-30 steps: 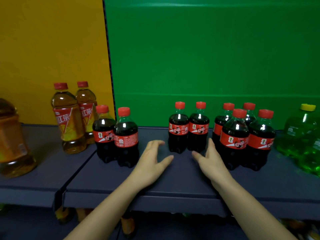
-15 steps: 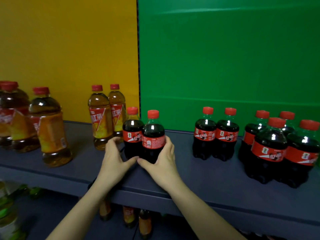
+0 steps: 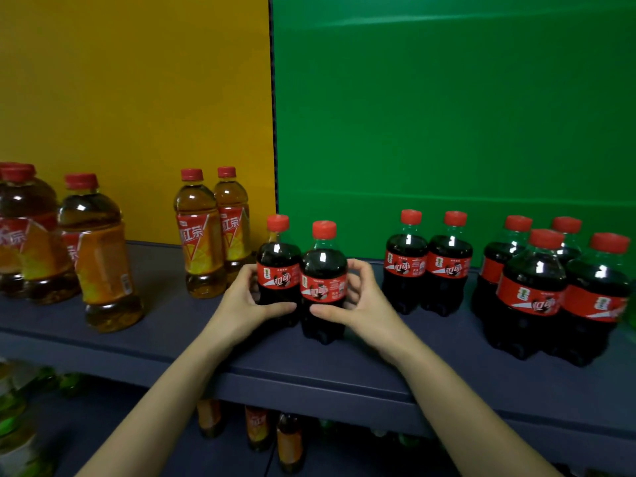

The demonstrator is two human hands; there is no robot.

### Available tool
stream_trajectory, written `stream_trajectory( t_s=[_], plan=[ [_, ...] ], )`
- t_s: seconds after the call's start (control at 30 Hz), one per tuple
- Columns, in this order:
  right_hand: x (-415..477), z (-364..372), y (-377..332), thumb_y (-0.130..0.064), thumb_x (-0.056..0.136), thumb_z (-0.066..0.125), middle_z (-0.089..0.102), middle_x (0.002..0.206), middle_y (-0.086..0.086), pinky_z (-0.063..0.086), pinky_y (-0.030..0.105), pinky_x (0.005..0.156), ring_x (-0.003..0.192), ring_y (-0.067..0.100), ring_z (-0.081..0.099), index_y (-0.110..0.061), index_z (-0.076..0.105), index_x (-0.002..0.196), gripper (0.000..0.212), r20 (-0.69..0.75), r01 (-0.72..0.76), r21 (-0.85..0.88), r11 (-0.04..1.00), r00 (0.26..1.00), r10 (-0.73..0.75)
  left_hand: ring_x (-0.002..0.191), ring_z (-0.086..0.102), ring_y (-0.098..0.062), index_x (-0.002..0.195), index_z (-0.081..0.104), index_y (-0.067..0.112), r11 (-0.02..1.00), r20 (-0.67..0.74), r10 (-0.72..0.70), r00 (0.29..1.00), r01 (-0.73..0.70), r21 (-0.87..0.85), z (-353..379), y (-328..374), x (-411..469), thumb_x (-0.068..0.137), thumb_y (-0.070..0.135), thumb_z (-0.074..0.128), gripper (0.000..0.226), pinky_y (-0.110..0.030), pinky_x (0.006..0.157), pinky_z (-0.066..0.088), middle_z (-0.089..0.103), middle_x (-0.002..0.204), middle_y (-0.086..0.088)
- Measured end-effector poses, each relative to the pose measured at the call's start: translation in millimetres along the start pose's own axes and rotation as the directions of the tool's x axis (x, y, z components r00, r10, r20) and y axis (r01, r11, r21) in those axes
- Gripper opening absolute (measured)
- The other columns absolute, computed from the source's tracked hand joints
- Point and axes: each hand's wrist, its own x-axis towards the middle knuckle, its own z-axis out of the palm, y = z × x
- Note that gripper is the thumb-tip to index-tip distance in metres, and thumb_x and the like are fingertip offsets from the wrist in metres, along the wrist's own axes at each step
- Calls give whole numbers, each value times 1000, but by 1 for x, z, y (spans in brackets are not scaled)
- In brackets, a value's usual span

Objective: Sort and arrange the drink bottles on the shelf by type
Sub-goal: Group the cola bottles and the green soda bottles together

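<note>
A: Both hands have gone from lying spread on the shelf [image 3: 344, 366] to wrapping two bottles. Left hand [image 3: 247, 304] curls round the left cola bottle [image 3: 278, 270], right hand [image 3: 361, 301] round the right cola bottle [image 3: 323, 280].
B: Lifted?
A: No, they look seated on the shelf, touching each other, just beside the tea bottles [image 3: 203, 235].
B: Why both at once?
A: One grip each, pressed together, so they can travel as a pair. Probably heading right, to the cola pair [image 3: 426, 266] and the bigger cola group [image 3: 537, 290].
B: Risk?
A: Slick round plastic. The low grip helps, but clipping the tea on the way out is the worry.
</note>
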Motion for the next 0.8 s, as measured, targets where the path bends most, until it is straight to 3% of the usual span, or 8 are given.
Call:
stream_trajectory(
  t_s=[0.17,0.4,0.53,0.7,0.8],
  plan=[
    [-28,-43,-4,-11,68,74,55,129,-3,45,19,97,116,6,56,-27,34,124,70,95,0,14,1000,995,-2,82,56,23,116,46,17,998,62,51,997,-48,-48,22,7,-13,66,3,80,62,3,69,41,58,106,14],
    [-66,-95,-4,-11,70,69,52,133,-7,43,18,99,119,4,53,-27,34,133,74,-7,-9,-7,1000,1000,8,96,54,13,115,49,22,993,151,97,984,-86,-79,63,16,-21,63,14,83,63,2,74,40,59,112,15],
    [-82,-109,-5,-19,75,64,51,132,-15,41,9,95,118,-7,51,-24,34,138,70,-100,-23,-68,997,995,16,103,55,7,114,49,20,987,174,148,974,-135,-84,89,24,-23,64,16,84,61,0,79,41,60,112,14],
    [-95,-106,-1,-32,77,68,52,123,-18,42,10,95,116,0,50,-30,38,132,63,-297,-94,-341,935,955,-12,106,57,-4,113,49,20,983,173,179,968,-171,-62,116,32,-21,64,22,84,61,-9,86,44,62,113,10],
    [-96,-100,2,-43,71,74,56,118,-10,48,28,96,106,5,53,-21,41,133,74,-450,-181,-548,817,887,-106,102,57,-6,110,52,23,979,117,202,972,-203,-4,125,32,-19,63,26,85,58,-10,80,44,60,111,6]
  ],
)
